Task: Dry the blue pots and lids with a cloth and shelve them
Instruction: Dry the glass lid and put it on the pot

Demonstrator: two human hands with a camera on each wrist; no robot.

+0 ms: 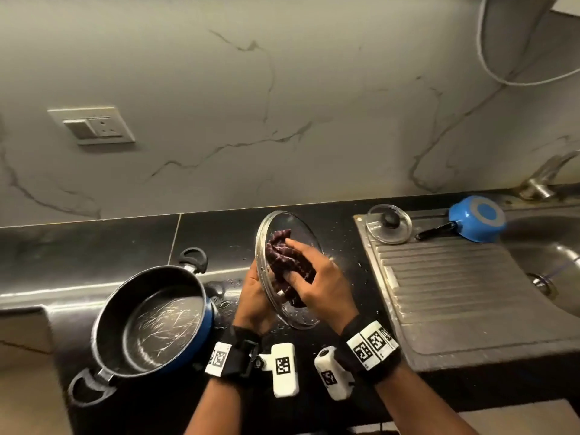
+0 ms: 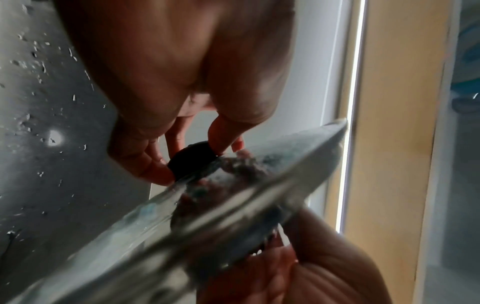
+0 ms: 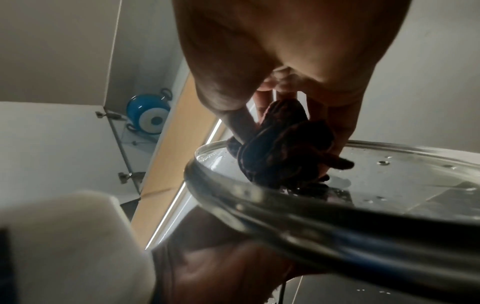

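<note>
A large glass lid [image 1: 263, 246] is held tilted over the black counter. My left hand [image 1: 255, 291] is behind it, and its fingers pinch the lid's black knob [image 2: 192, 162]. My right hand [image 1: 310, 274] grips a bunched maroon cloth [image 1: 281, 249] and presses it on the lid's inner face [image 3: 389, 176]. A big blue pot [image 1: 150, 321] with two loop handles stands upright at the left. A small glass lid [image 1: 389, 224] lies on the drainboard. Beside it a small blue saucepan [image 1: 477, 218] rests upside down at the sink's edge.
The steel drainboard [image 1: 455, 284] and the sink [image 1: 552, 246] with its tap [image 1: 543, 180] fill the right. Water drops lie on the counter [image 1: 219, 233]. A wall socket [image 1: 94, 125] is at the back left. Another blue pot [image 3: 149, 114] sits on a cabinet shelf.
</note>
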